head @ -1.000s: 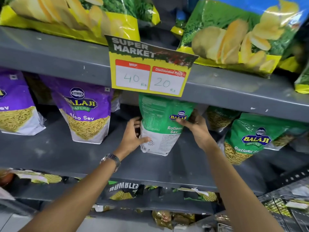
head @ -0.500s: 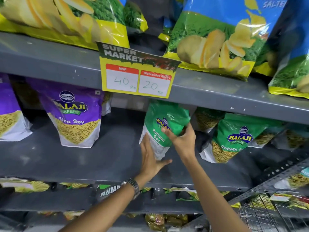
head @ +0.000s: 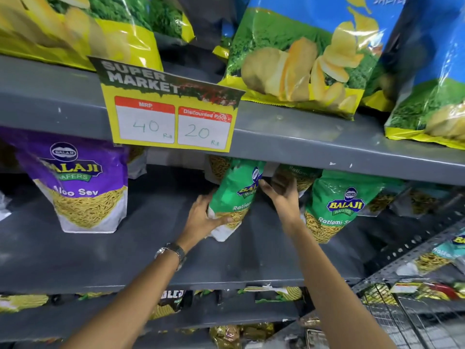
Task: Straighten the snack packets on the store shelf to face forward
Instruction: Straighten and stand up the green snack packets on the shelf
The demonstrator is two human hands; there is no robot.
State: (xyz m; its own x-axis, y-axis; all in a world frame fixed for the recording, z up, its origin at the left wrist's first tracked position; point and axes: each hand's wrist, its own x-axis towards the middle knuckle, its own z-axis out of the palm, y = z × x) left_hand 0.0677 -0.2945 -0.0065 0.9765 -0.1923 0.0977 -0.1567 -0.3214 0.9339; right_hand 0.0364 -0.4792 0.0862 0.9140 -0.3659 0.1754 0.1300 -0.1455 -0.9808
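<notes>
On the middle shelf (head: 75,250), your two hands bracket a green Ratlami Sev packet (head: 232,197) that stands tilted, its top leaning away to the right under the price card (head: 171,114) and its white base kicked out toward the left front. Your left hand (head: 201,221) cups the lower left corner, fingers curled around the base with the thumb across the front. Your right hand (head: 283,197) presses flat against the packet's upper right edge, fingers spread and not closed around anything. The printed face is angled toward the right, seen partly edge-on, so the logo reads only in part. Its long axis runs from lower left to upper right. The turn it seems to need is a swing of the face back toward you; the left hand, lower and already gripping, looks best placed to pivot the base, while the right steadies the top. Just beside it on the right, a second green packet (head: 337,205) faces forward.
</notes>
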